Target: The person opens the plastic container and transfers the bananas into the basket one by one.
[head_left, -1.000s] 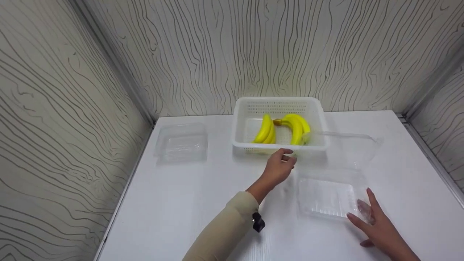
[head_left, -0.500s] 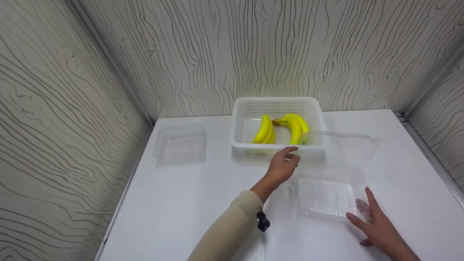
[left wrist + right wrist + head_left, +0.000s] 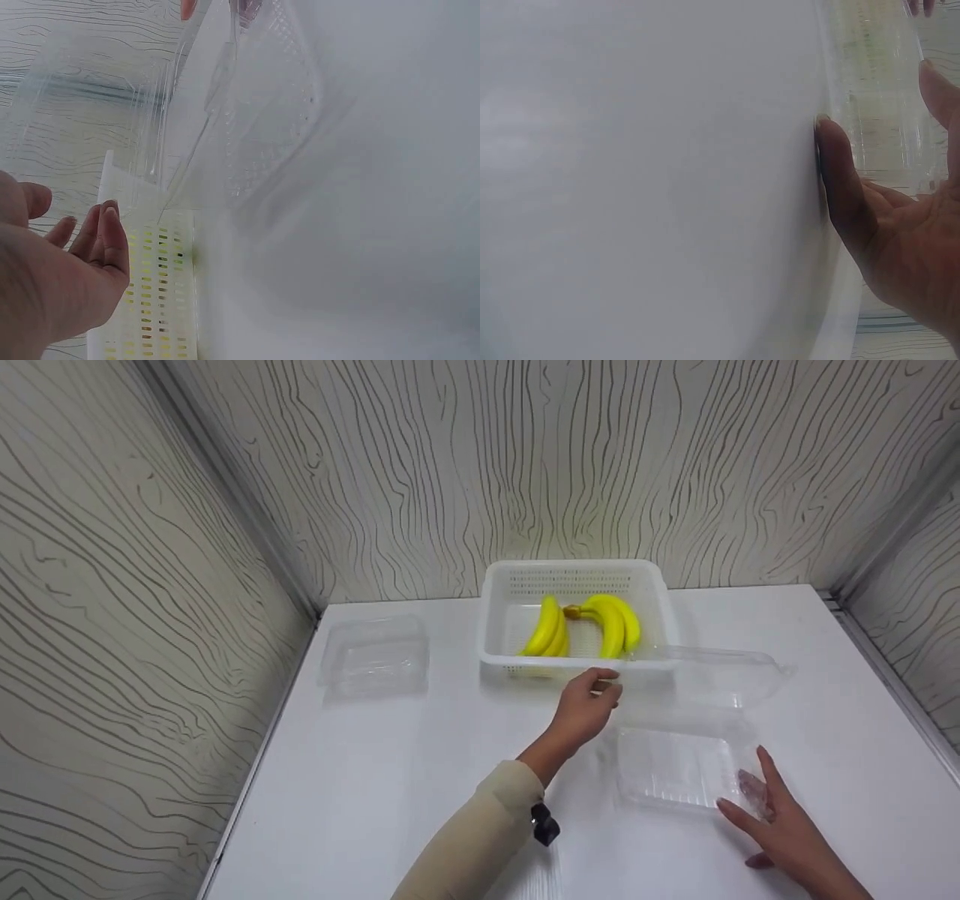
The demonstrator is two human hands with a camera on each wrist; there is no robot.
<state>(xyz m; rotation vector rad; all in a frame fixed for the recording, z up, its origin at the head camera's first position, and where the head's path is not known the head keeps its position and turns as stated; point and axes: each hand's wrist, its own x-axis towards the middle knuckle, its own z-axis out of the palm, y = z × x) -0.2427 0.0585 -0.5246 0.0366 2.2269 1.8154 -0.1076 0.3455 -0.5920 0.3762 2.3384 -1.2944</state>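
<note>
In the head view a clear plastic clamshell box (image 3: pixel 675 769) lies on the white table, its hinged lid (image 3: pixel 724 679) raised at the back beside the basket. My right hand (image 3: pixel 787 829) rests at the box's front right corner, thumb at the front and fingers spread along the side; some fingers show through the plastic. My left hand (image 3: pixel 586 709) is by the lid's left edge, fingers loosely bent. From the left wrist view, the thumb stands apart from the fingers, with the lid (image 3: pixel 82 105) just beyond; whether they touch it I cannot tell.
A white slotted basket (image 3: pixel 491 607) stands at the back, holding two yellow banana bunches, one on the left (image 3: pixel 546 631) and one on the right (image 3: pixel 616 624). Another clear plastic box (image 3: pixel 375 660) sits at the back left. Wood-patterned walls (image 3: pixel 585 457) enclose the table.
The lid's far edge has come down a little in the head view, uncovering more of the right bananas. My left hand has shifted slightly right; my right hand stays in place.
</note>
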